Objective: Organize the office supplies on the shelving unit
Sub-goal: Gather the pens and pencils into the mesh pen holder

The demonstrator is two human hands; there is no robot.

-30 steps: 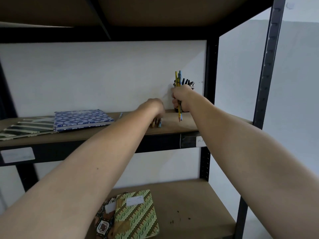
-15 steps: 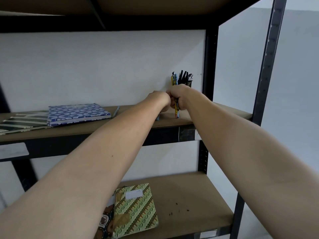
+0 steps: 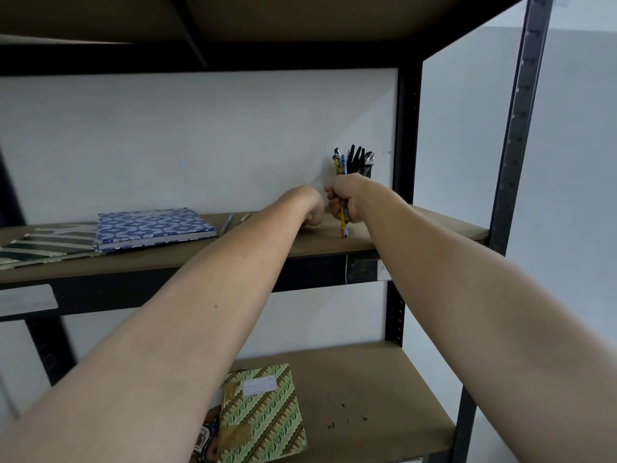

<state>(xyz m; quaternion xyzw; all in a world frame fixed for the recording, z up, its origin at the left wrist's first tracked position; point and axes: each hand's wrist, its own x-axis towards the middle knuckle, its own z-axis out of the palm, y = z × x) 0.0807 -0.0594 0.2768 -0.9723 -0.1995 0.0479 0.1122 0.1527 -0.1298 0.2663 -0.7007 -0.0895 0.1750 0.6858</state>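
My right hand (image 3: 349,200) grips a bundle of yellow and blue pencils and pens (image 3: 343,222) held upright, with the tips touching the middle shelf board (image 3: 334,243). Just behind it a black pen cup (image 3: 362,163) holds several dark pens. My left hand (image 3: 310,208) is bent at the wrist right beside the right fist; its fingers are hidden, so I cannot tell whether it holds anything. Two loose pens, a blue one (image 3: 227,223) and a yellow one (image 3: 245,217), lie on the shelf to the left.
A blue patterned notebook (image 3: 153,227) and a green-and-white striped book (image 3: 46,243) lie at the left of the middle shelf. On the lower shelf a green patterned notebook (image 3: 263,412) overlaps a brown one (image 3: 207,436). Black steel uprights (image 3: 405,145) frame the right side.
My left hand rose from loose pens on the shelf and moved right against my right fist. The bundle in my right hand dropped until its tips met the shelf.
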